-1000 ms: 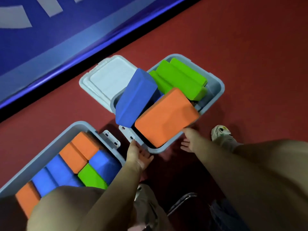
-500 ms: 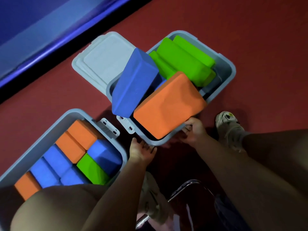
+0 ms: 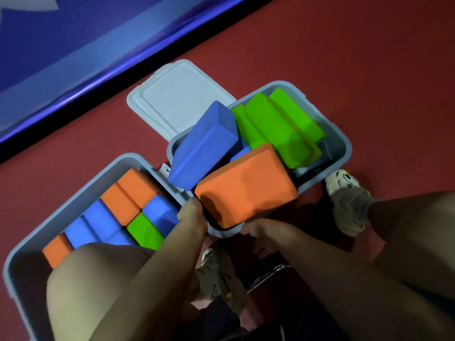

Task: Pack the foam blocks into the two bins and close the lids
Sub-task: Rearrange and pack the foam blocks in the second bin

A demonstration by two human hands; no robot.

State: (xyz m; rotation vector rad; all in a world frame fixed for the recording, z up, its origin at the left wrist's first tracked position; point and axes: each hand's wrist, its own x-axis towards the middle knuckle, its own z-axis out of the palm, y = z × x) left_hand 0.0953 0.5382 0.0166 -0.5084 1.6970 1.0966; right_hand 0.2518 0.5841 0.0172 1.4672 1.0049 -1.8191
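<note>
Overflowing grey bin [image 3: 343,153], orange block [image 3: 246,188] tilted atop.

No readable text, label, brand, number or sign is showing anywhere in the head view. At about eleven o'clock, a pale shape is lying on the blue mat [image 3: 61,40] and running off the top edge, but too little of it is showing to tell whether it is a letter or only a mark. The shoe [image 3: 347,200] at about three o'clock is carrying small dark and yellow spots that are too blurred to read.
</note>
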